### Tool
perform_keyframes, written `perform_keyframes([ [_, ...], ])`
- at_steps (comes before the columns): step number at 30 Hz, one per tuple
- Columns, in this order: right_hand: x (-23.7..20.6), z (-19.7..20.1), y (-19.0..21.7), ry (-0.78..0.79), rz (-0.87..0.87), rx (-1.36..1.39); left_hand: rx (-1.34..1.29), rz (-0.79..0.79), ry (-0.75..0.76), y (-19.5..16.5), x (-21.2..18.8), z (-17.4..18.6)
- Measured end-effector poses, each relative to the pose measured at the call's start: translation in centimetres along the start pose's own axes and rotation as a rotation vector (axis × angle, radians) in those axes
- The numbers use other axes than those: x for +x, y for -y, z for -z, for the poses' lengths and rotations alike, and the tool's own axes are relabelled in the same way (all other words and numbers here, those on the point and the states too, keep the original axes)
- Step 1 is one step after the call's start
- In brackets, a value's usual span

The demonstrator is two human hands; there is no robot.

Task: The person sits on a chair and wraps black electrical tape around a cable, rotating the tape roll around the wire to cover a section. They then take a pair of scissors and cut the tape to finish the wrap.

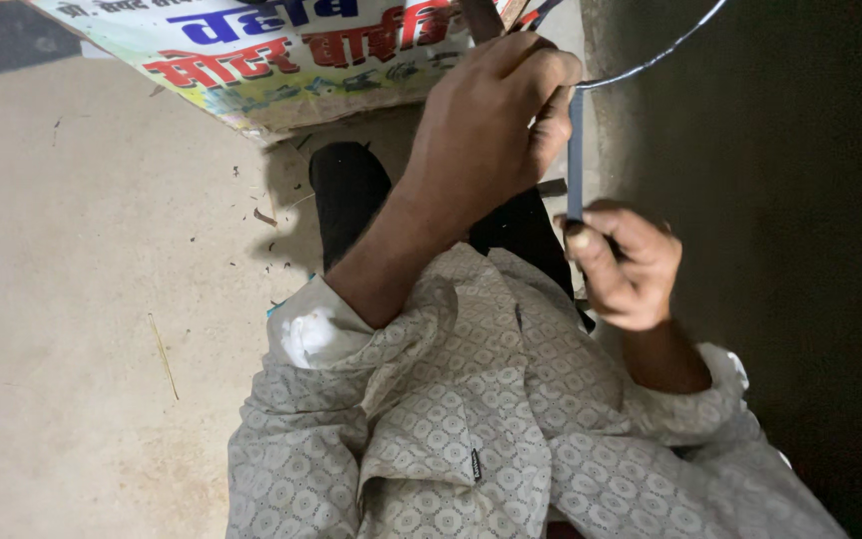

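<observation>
My left hand (496,115) is closed in a fist at the top centre, around the upper end of a narrow blue-grey metal strip (576,150) that runs straight down. A brownish handle-like piece (479,15) sticks out above the fist. My right hand (629,268) pinches the lower end of the strip between thumb and fingers. A thin curved metal rod (655,58) arcs from beside the left fist to the upper right. What the fist encloses is hidden. Both sleeves are a pale patterned shirt (471,419), above black trousers (351,195).
A printed banner (281,50) with coloured lettering lies on the ground at the top, its edge frayed. The sandy concrete floor (82,299) on the left carries small scraps and a straw. The right side is a dark shadowed surface (800,250).
</observation>
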State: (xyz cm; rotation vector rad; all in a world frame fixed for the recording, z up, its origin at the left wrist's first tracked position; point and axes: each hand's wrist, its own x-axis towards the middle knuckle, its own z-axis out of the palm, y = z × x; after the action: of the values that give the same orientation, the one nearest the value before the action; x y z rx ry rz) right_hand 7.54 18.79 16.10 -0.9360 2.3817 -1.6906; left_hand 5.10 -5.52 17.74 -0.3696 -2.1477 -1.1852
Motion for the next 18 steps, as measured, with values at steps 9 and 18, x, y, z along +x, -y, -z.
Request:
perform_keyframes([
  [9, 6.2, 6.5, 3.7, 0.15, 0.358, -0.495, 0.124, -0.031, -0.006, -1.0, -1.2, -2.6],
  [18, 17.5, 5.6, 7.2, 0.582, 0.393, -0.804, 0.126, 0.011, 0.022, -1.6, -2.2, -3.1],
])
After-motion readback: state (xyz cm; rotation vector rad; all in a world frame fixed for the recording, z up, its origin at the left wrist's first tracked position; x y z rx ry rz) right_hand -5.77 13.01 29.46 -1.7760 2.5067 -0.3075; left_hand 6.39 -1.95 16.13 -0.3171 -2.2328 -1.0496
